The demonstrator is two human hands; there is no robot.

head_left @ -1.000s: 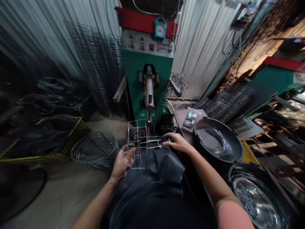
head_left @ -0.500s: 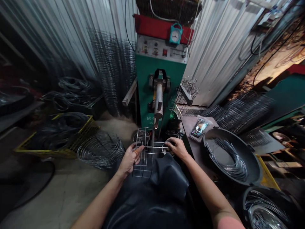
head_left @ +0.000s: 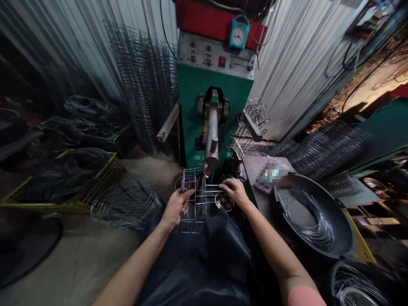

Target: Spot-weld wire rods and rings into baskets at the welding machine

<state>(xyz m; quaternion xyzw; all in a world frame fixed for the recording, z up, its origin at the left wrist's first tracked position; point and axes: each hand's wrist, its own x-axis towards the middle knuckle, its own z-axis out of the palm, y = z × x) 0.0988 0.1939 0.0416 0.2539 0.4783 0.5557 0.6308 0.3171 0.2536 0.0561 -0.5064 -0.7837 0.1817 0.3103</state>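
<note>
While a welded wire rack (head_left: 194, 204) is being held against the person's black apron (head_left: 197, 263), its far end is sitting just below the electrode (head_left: 211, 142) of a green spot-welding machine (head_left: 194, 91). The left hand (head_left: 175, 208) is closing around the rack's uprights, fingers wrapped over the wires. The right hand (head_left: 234, 191) is gripping the horizontal wires on the right side, fingers partly curled. To the right, a black round pan (head_left: 338, 229) is holding loose wire hoops (head_left: 310, 223) on a work surface. To the left, a stack of wire rings (head_left: 127, 206) is lying on the floor, beside a yellow crate (head_left: 105, 178) holding dark wire coils (head_left: 72, 165).
</note>
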